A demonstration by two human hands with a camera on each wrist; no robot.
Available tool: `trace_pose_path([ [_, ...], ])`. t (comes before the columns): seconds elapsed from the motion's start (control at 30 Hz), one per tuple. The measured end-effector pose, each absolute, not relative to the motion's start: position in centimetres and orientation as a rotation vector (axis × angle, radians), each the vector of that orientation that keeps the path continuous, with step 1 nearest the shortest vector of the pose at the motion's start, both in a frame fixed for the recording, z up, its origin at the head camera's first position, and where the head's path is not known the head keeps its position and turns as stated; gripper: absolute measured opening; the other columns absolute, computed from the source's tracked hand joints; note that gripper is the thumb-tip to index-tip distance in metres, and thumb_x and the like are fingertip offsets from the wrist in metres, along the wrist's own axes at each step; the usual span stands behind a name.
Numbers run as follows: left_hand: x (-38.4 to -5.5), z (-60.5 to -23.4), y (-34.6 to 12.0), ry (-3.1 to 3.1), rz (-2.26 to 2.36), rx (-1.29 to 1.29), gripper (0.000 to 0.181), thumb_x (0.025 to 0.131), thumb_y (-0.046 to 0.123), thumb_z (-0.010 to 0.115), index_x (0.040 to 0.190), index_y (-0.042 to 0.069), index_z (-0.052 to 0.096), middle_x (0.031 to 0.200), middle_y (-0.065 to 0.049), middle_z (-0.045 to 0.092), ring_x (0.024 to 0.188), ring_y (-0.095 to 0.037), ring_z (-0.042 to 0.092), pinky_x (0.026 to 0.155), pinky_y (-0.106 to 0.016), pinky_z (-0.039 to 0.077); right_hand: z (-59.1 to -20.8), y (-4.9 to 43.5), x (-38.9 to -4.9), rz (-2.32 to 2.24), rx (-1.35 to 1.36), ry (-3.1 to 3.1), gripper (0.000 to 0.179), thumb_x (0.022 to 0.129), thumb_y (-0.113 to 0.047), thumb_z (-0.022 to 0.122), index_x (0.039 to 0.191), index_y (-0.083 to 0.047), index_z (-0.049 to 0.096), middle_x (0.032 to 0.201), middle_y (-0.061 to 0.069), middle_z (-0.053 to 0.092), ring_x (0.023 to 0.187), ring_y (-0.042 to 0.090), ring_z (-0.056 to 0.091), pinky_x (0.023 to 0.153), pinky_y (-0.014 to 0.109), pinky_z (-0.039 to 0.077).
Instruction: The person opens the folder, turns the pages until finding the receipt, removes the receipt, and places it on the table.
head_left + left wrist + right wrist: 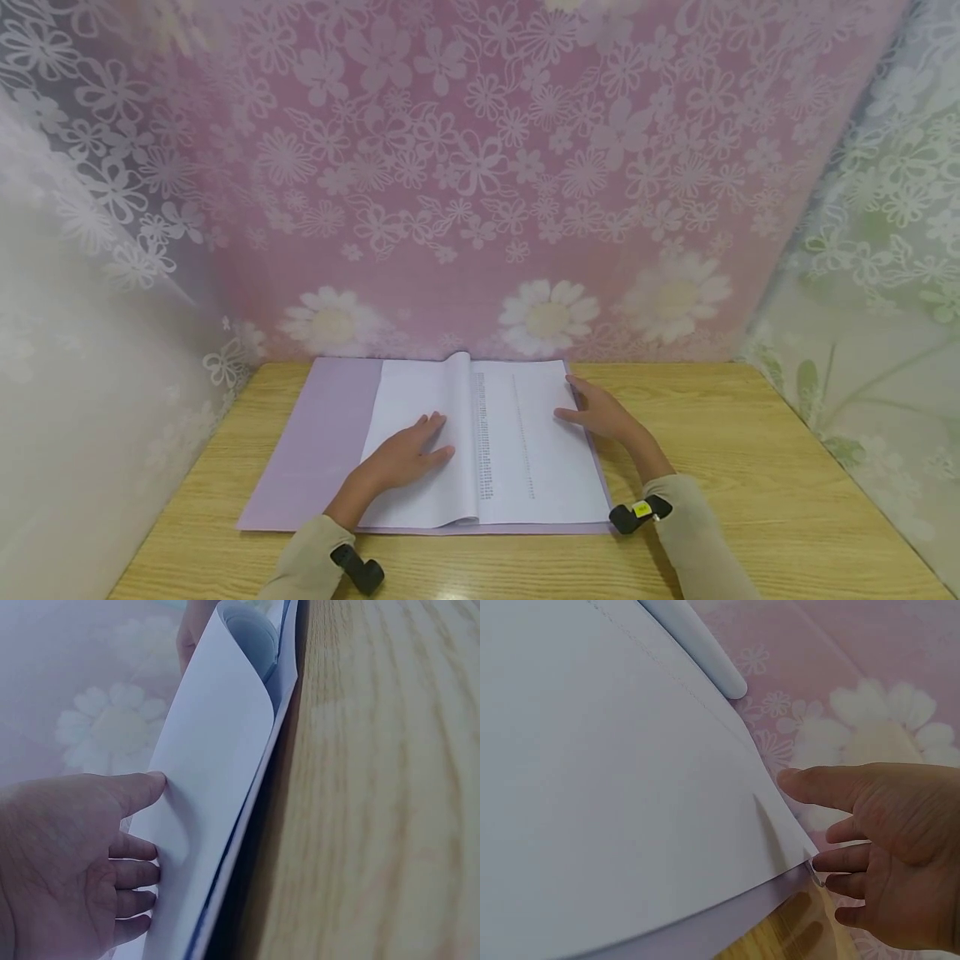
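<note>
A lilac folder (315, 442) lies spread on the wooden table, with white sheets inside. The left page (408, 383) is blank and bulges into a rounded curl along the middle. Columns of small print run down the right page (562, 475), too small to read. My left hand (408, 454) rests on the left page with its fingers extended; in the left wrist view its fingertips (156, 780) touch the paper. At the right page's upper right edge is my right hand (603, 414). The right wrist view shows its fingers (840, 859) fairly straight beside the page corner, pinching nothing visible.
Behind the table (697, 450) hangs a pink flowered curtain (480, 183). Pale flowered sheets (75, 375) close off both sides. A black wrist device (358, 569) sits on the left sleeve, and another device (637, 512) on the right.
</note>
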State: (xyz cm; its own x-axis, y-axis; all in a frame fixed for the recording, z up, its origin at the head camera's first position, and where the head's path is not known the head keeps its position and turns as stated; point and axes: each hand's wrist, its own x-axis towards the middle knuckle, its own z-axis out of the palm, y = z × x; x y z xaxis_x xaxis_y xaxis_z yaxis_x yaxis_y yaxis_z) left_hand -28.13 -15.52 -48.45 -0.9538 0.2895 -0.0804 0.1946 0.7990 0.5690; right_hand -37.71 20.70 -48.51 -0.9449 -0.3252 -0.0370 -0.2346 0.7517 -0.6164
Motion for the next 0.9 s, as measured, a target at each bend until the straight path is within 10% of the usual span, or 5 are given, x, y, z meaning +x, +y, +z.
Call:
trace_pose_path([
  [0.9, -27.9, -48.0, -15.4, 2.829, 0.839, 0.395, 0.069, 0.103, 0.047, 0.055, 0.159, 0.009, 0.036, 0.166, -0.011, 0.033, 0.156, -0.032, 0.028, 0.124, -0.054, 0.03, -47.3, 20.9, -37.5, -1.302, -0.554, 2.73, 0.072, 0.099, -0.024, 0.069, 0.158, -0.003, 0.034, 0.159, 0.024, 0.041, 0.149, 0.046, 0.035, 0.12, 0.062, 0.031],
])
